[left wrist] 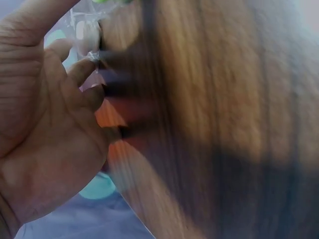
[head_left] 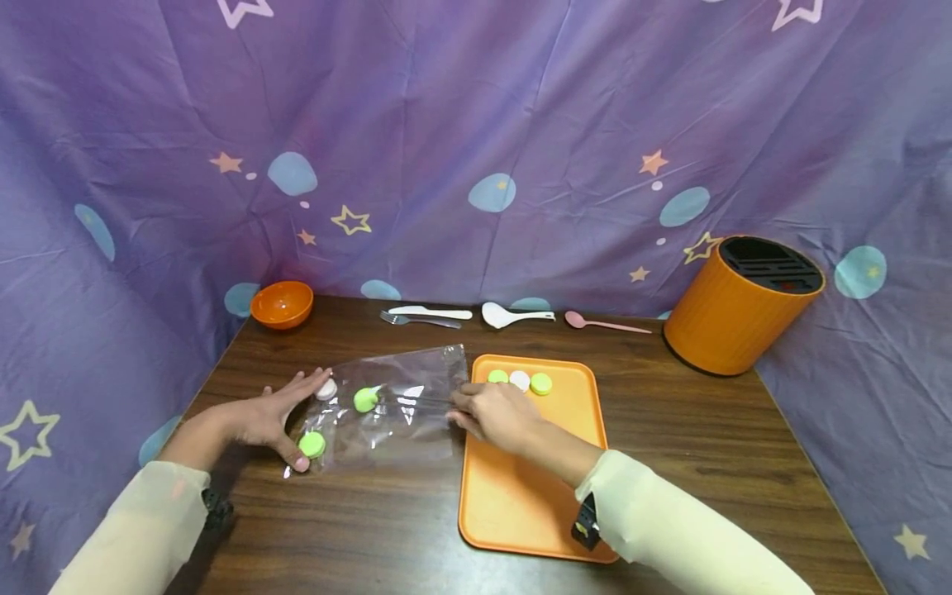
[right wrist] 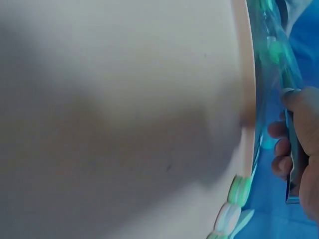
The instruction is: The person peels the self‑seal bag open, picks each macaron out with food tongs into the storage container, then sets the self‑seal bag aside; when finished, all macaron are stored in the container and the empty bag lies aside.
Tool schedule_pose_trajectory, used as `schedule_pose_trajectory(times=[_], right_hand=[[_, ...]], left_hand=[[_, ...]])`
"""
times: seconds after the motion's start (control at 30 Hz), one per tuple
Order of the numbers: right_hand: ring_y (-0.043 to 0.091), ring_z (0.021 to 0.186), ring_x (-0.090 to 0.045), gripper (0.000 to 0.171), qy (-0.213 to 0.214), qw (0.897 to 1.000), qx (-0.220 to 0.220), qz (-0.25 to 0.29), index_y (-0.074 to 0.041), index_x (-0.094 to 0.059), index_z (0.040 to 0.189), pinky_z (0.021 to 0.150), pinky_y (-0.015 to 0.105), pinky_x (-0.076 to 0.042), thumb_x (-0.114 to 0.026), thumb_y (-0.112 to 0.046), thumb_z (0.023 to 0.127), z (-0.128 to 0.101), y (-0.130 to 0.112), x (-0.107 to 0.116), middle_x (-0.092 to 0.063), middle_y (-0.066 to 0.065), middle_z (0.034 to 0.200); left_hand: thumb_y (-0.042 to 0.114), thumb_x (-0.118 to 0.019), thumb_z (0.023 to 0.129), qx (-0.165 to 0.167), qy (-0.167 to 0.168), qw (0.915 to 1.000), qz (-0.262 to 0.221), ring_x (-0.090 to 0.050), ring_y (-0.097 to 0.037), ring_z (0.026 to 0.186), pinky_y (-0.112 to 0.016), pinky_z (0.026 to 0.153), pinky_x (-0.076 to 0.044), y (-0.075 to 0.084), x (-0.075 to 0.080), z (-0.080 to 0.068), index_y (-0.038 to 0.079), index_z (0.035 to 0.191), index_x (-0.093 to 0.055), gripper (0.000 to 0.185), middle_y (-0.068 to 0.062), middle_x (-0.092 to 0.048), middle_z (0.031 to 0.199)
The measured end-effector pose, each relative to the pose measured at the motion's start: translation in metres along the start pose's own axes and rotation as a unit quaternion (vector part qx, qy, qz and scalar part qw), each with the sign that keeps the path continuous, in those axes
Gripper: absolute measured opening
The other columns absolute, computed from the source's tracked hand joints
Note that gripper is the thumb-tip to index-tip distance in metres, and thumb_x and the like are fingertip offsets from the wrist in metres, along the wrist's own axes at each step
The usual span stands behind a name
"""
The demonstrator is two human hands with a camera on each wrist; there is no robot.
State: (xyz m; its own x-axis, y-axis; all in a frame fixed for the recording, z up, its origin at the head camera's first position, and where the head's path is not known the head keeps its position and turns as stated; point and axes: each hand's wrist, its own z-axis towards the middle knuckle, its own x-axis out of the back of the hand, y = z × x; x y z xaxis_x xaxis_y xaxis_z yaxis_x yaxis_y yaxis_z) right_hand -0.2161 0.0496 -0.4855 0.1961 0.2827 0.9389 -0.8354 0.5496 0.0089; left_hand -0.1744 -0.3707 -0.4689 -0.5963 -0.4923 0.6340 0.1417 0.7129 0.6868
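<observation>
A clear plastic bag [head_left: 416, 421] lies on the table with a green round piece [head_left: 365, 400] showing through its middle. At its left end are a white macaron-like disc [head_left: 326, 389] and a green disc [head_left: 311, 445]. My left hand [head_left: 264, 417] is spread there, fingertips by the white disc and thumb at the green one, touching the bag. The right hand [head_left: 494, 413] pinches the bag's right end over the edge of an orange tray [head_left: 521, 504]. In the right wrist view, its fingers [right wrist: 282, 149] curl round the bag's edge.
Green and white discs [head_left: 519, 381] sit in a row at the tray's far end. Behind lie an orange bowl [head_left: 282, 304], a white knife [head_left: 431, 312], a fork [head_left: 420, 320], a white ladle [head_left: 513, 316] and a pink spoon [head_left: 606, 323]. An orange knife block [head_left: 732, 314] stands right.
</observation>
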Motion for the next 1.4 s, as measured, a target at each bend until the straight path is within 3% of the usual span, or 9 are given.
schedule_pose_trajectory(times=[0.13, 0.37, 0.53, 0.73, 0.93, 1.0, 1.07, 1.23, 1.4], right_hand=[[0.017, 0.076, -0.08, 0.024, 0.001, 1.0, -0.015, 0.005, -0.016, -0.085, 0.116, 0.056, 0.038, -0.063, -0.075, -0.036, 0.106, -0.012, 0.008, 0.006, -0.08, -0.005, 0.096], [0.012, 0.071, -0.072, 0.014, -0.002, 0.998, -0.046, 0.031, -0.019, -0.083, 0.102, 0.054, 0.033, -0.059, -0.08, -0.033, 0.103, -0.036, 0.023, 0.02, -0.077, -0.007, 0.089], [0.007, 0.065, -0.061, 0.013, -0.019, 0.995, -0.074, 0.065, -0.016, -0.085, 0.105, 0.055, 0.027, -0.053, -0.081, -0.029, 0.103, -0.054, 0.035, 0.033, -0.076, -0.008, 0.087], [0.006, 0.07, -0.069, 0.014, -0.011, 0.992, -0.086, 0.087, -0.013, -0.087, 0.107, 0.06, 0.026, -0.056, -0.082, -0.025, 0.101, -0.079, 0.05, 0.047, -0.081, -0.006, 0.09], [-0.005, 0.061, -0.046, 0.011, -0.005, 0.989, -0.099, 0.112, -0.012, -0.087, 0.104, 0.056, 0.018, -0.044, -0.085, -0.021, 0.099, -0.104, 0.064, 0.06, -0.07, -0.01, 0.076], [-0.005, 0.06, -0.045, 0.012, -0.011, 0.986, -0.105, 0.127, -0.009, -0.088, 0.107, 0.055, 0.019, -0.043, -0.085, -0.018, 0.098, -0.112, 0.069, 0.064, -0.071, -0.009, 0.076], [-0.004, 0.065, -0.055, 0.013, -0.018, 0.984, -0.112, 0.14, -0.008, -0.088, 0.108, 0.059, 0.02, -0.048, -0.084, -0.016, 0.099, -0.118, 0.074, 0.069, -0.079, -0.007, 0.083], [-0.002, 0.077, -0.066, 0.01, -0.066, 0.968, -0.144, 0.195, -0.01, -0.089, 0.105, 0.068, 0.023, -0.057, -0.081, -0.015, 0.101, -0.128, 0.084, 0.081, -0.086, -0.004, 0.098], [-0.003, 0.066, -0.057, 0.016, -0.129, 0.935, -0.198, 0.266, -0.004, -0.088, 0.108, 0.059, 0.019, -0.049, -0.078, -0.016, 0.104, -0.13, 0.09, 0.094, -0.084, -0.002, 0.087]], left_hand=[[0.028, -0.106, 0.068, -0.011, 0.017, 0.9998, 0.003, 0.012, -0.065, 0.164, -0.089, 0.122, 0.01, -0.003, -0.004, -0.002, 0.004, 0.177, 0.0, 0.153, -0.038, 0.007, 0.18], [0.028, -0.105, 0.068, -0.008, 0.037, 0.999, 0.024, 0.008, -0.063, 0.165, -0.085, 0.126, 0.008, -0.003, -0.009, 0.001, -0.001, 0.175, -0.005, 0.15, -0.033, 0.002, 0.182], [0.028, -0.105, 0.069, -0.006, 0.045, 0.9987, 0.025, 0.009, -0.063, 0.166, -0.086, 0.125, 0.01, -0.003, -0.013, 0.005, -0.001, 0.176, -0.007, 0.148, -0.031, 0.0, 0.183], [0.029, -0.106, 0.068, -0.001, 0.057, 0.9981, 0.021, 0.009, -0.064, 0.165, -0.086, 0.125, 0.01, -0.002, -0.016, 0.006, 0.0, 0.176, -0.009, 0.148, -0.032, -0.003, 0.182], [0.027, -0.106, 0.068, 0.001, 0.073, 0.9972, 0.011, 0.007, -0.065, 0.165, -0.086, 0.126, 0.006, -0.006, -0.018, 0.005, -0.005, 0.174, -0.008, 0.148, -0.036, 0.001, 0.181], [0.027, -0.106, 0.068, 0.001, 0.077, 0.997, 0.013, 0.007, -0.065, 0.164, -0.086, 0.126, 0.005, -0.007, -0.018, 0.004, -0.006, 0.174, -0.008, 0.149, -0.035, 0.002, 0.181], [0.028, -0.106, 0.068, 0.001, 0.079, 0.9967, 0.015, 0.007, -0.065, 0.164, -0.086, 0.125, 0.004, -0.009, -0.018, 0.003, -0.007, 0.174, -0.008, 0.148, -0.035, 0.003, 0.181], [0.027, -0.106, 0.068, -0.008, 0.075, 0.9971, 0.008, 0.011, -0.065, 0.164, -0.087, 0.125, 0.007, -0.008, -0.015, 0.003, -0.004, 0.175, -0.012, 0.146, -0.033, 0.0, 0.182], [0.026, -0.106, 0.069, -0.022, 0.061, 0.9978, 0.013, 0.014, -0.066, 0.163, -0.088, 0.123, 0.01, -0.006, -0.011, 0.005, 0.0, 0.175, -0.019, 0.14, -0.034, -0.002, 0.182]])
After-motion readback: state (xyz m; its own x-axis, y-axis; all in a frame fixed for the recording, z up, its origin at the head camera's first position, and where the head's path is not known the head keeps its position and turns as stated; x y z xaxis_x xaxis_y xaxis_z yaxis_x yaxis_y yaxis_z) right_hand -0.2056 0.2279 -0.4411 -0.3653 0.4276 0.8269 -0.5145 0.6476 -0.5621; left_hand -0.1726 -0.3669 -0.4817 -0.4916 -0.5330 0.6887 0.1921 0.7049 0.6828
